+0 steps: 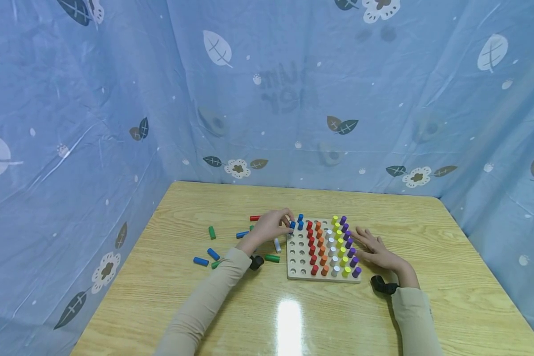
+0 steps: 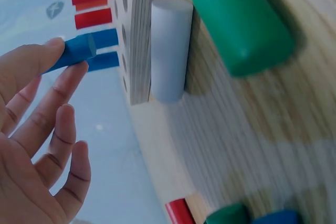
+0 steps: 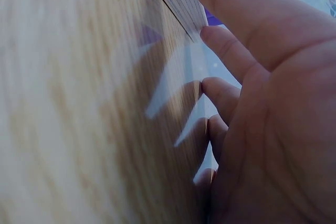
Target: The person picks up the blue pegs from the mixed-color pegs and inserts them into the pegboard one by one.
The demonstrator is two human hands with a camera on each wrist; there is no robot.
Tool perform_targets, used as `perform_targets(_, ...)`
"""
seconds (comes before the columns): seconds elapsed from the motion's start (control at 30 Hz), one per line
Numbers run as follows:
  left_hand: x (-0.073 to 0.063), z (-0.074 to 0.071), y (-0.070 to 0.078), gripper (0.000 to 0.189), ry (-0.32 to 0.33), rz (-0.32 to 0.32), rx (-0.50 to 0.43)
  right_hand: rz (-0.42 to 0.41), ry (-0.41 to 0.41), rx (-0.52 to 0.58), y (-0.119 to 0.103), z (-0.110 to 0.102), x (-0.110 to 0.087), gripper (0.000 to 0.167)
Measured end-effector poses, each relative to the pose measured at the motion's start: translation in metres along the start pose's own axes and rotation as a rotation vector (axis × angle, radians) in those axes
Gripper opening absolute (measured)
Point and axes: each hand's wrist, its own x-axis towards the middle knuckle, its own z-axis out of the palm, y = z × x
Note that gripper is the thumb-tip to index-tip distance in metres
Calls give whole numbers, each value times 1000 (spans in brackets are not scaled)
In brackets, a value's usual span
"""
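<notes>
My left hand [image 1: 269, 226] pinches a blue peg [image 2: 77, 52] between thumb and forefinger, over the far left corner of a wooden pegboard [image 1: 297, 248]. The other fingers of that hand curve loosely in the left wrist view. Beside the held peg, two blue pegs [image 1: 300, 225] stand in the board. Columns of red [image 1: 312, 250], orange [image 1: 322, 250], white [image 1: 332, 251], yellow [image 1: 342, 252] and purple pegs [image 1: 352, 252] stand to their right. With fingers spread, my right hand [image 1: 380, 252] rests at the board's right side, fingertips close to its edge and the tabletop.
Loose pegs lie left of the board: a white peg [image 2: 171, 51], a green peg [image 1: 272, 258], a red peg [image 1: 255, 218], and several blue [image 1: 200, 261] and green ones. The wooden table [image 1: 338, 316] meets a blue patterned curtain [image 1: 267, 123] at the back and sides.
</notes>
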Motion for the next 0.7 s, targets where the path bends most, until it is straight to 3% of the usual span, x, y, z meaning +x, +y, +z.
perform_targets(0.7,9,19,10,18,-38,23,4,1,-5,5,0,0,0,58)
